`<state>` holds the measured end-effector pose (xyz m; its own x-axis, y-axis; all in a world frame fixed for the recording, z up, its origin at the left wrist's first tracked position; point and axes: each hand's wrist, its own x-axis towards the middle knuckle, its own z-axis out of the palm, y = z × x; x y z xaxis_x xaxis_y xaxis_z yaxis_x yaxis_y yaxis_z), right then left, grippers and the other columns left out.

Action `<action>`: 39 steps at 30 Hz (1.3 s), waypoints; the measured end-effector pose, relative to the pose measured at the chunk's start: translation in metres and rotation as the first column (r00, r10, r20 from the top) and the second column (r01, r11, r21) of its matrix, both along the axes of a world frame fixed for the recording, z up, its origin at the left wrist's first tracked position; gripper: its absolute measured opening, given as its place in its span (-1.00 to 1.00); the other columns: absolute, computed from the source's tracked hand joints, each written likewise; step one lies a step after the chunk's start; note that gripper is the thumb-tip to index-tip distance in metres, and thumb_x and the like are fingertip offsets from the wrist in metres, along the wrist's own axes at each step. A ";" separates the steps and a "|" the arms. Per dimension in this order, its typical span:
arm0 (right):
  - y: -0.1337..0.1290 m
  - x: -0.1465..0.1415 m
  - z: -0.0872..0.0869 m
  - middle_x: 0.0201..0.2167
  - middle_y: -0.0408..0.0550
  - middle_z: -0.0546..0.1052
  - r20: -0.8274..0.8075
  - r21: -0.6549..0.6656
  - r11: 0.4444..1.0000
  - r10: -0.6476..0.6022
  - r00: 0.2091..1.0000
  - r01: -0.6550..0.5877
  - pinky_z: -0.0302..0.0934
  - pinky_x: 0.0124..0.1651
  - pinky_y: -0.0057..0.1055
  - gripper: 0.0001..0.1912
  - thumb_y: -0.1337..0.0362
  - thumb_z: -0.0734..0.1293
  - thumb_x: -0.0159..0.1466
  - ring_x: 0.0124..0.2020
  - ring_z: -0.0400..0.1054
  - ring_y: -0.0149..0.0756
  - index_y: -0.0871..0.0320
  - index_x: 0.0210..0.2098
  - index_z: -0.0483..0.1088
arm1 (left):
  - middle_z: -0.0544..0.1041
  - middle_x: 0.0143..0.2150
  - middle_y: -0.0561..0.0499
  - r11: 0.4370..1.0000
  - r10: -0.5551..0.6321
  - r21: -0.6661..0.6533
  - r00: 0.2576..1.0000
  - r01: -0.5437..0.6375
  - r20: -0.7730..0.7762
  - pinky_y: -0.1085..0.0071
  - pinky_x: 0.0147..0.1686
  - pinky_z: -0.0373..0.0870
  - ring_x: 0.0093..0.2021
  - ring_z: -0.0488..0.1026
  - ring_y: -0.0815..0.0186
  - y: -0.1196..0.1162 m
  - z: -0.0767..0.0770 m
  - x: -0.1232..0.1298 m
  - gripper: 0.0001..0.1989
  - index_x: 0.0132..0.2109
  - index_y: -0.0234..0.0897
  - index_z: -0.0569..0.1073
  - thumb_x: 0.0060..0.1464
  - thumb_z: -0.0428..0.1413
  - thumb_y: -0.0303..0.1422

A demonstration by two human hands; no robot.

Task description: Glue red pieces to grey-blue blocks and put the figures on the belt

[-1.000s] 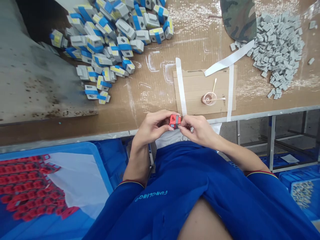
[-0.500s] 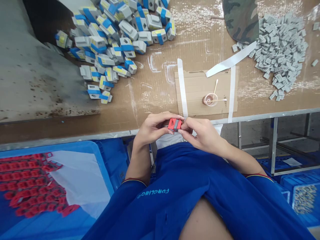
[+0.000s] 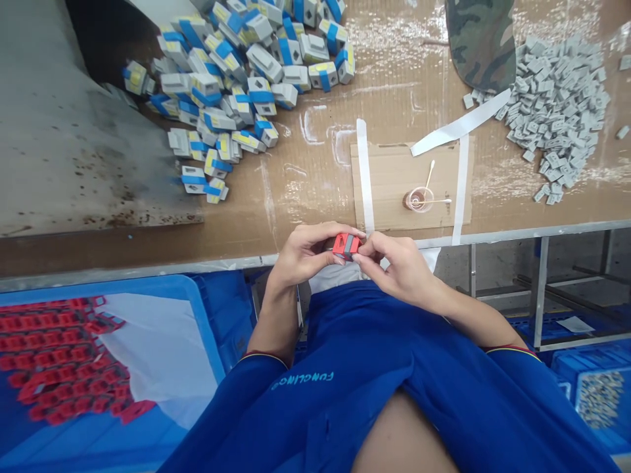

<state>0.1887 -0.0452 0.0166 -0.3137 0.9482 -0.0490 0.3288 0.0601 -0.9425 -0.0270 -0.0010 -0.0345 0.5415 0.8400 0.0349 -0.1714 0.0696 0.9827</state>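
A small red-and-grey block (image 3: 346,247) sat between both hands at the front edge of the table (image 3: 305,187), its upper face left uncovered, presumably for visibility. The left hand (image 3: 300,255) gripped it between thumb and fingers; the right hand (image 3: 401,264) pinched its right end, likely steadying it. Beyond, a clear cup (image 3: 411,203) with cotton swabs (image 3: 430,173) stood on a cardboard sheet (image 3: 387,180), apparently taped against slipping.

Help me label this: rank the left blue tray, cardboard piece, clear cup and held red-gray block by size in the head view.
1. Left blue tray, partly cropped
2. Cardboard piece
3. Clear cup, red-gray block: too alike to rank
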 end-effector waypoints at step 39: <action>-0.021 0.043 -0.007 -0.25 -0.05 0.61 0.245 0.484 0.870 -0.236 0.940 0.093 0.47 -0.26 -0.38 -0.91 0.33 0.40 0.48 -0.26 0.55 -0.29 0.07 -0.03 0.50 | 0.70 0.22 -0.16 0.980 -0.007 0.196 0.995 0.026 -0.098 0.34 0.18 0.63 0.17 0.70 0.17 -0.006 -0.004 0.052 -0.51 0.31 -0.13 0.59 0.27 0.35 -0.41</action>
